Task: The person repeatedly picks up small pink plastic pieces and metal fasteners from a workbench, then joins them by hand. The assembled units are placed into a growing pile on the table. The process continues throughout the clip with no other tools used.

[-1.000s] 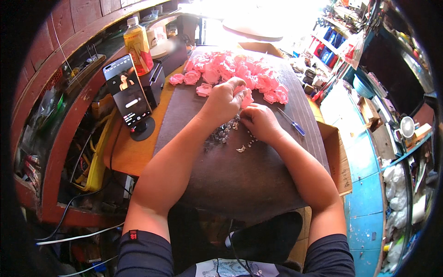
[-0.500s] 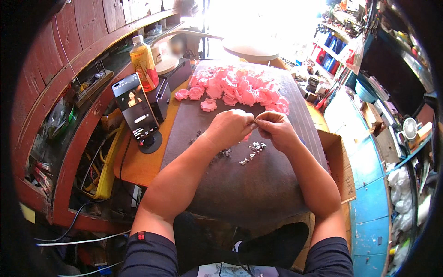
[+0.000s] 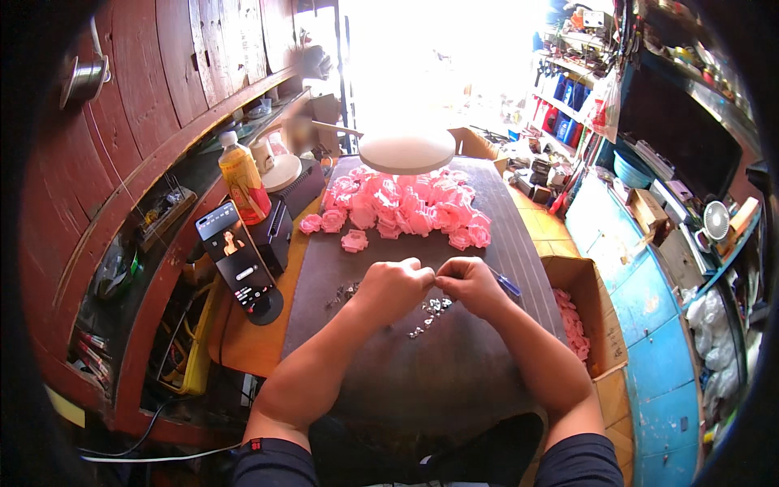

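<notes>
Over the middle of the dark tabletop (image 3: pixel 430 365), my left hand (image 3: pixel 393 289) and my right hand (image 3: pixel 473 286) meet with fingertips pinched together. Whatever sits between the fingers is too small or hidden to make out. Small shiny silver metal pieces (image 3: pixel 432 312) lie loose just below the hands. Beside my left wrist is a scatter of small dark metal bits (image 3: pixel 342 294). A large heap of pink flower-shaped plastic pieces (image 3: pixel 398 207) covers the far part of the table, with one single piece (image 3: pixel 355 240) lying nearer. A blue-handled tool (image 3: pixel 505 282) rests just right of my right hand.
At left stand a lit phone (image 3: pixel 238 258) on a round stand and a drink bottle (image 3: pixel 245 180). A white round lamp head (image 3: pixel 407 152) hangs over the heap's far side. Right of the table, a cardboard box (image 3: pixel 604 316) holds more pink pieces. Blue cabinets (image 3: pixel 649 325) line the right.
My view has tilted up, so the table and heap appear lower. The blue-handled tool and the box's pink contents now show more. Both hands remain pinched together.
</notes>
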Demonstrator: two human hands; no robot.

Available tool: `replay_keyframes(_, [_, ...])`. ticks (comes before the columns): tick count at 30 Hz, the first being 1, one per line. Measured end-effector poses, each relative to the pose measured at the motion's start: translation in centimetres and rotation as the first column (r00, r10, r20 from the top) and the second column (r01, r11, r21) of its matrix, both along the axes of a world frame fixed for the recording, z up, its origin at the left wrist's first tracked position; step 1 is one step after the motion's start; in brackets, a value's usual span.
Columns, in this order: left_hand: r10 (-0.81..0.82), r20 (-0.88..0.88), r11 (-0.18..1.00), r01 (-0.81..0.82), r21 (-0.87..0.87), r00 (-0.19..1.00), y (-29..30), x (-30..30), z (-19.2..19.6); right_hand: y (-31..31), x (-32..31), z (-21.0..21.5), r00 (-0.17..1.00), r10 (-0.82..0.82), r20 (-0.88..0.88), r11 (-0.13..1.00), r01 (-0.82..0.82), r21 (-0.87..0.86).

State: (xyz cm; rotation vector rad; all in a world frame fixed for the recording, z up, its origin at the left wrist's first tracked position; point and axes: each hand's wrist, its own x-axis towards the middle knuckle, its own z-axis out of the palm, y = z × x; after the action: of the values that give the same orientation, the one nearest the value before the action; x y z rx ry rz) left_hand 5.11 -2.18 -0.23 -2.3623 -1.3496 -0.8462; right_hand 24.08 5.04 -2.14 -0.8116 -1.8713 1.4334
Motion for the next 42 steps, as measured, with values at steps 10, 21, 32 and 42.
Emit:
replay_keyframes(10, [-0.033,0.064,0.99,0.042,-0.138,0.997,-0.2,0.1,-0.1,-0.4,0.2,0.1,0.999,-0.039,0.021,0.999,0.039,-0.011])
replay_keyframes(21, [0.194,0.791,0.796,0.377,-0.473,0.581,1.1,-0.8,-1.0,-1.3,0.5,1.6,0.995,-0.104,-0.005,0.953,0.101,0.286])
replay_keyframes(32, [0.27,0.843,0.685,0.522,-0.508,0.466,0.9,0.0,-1.1,-2.1,-0.1,1.4,0.986,-0.094,0.135,0.881,0.019,0.474])
replay_keyframes(42, [0.185,0.82,0.714,0.5,-0.491,0.542,1.0,0.0,-1.6,-2.4,-0.1,1.5,0.974,-0.11,0.199,0.829,-0.021,0.559])
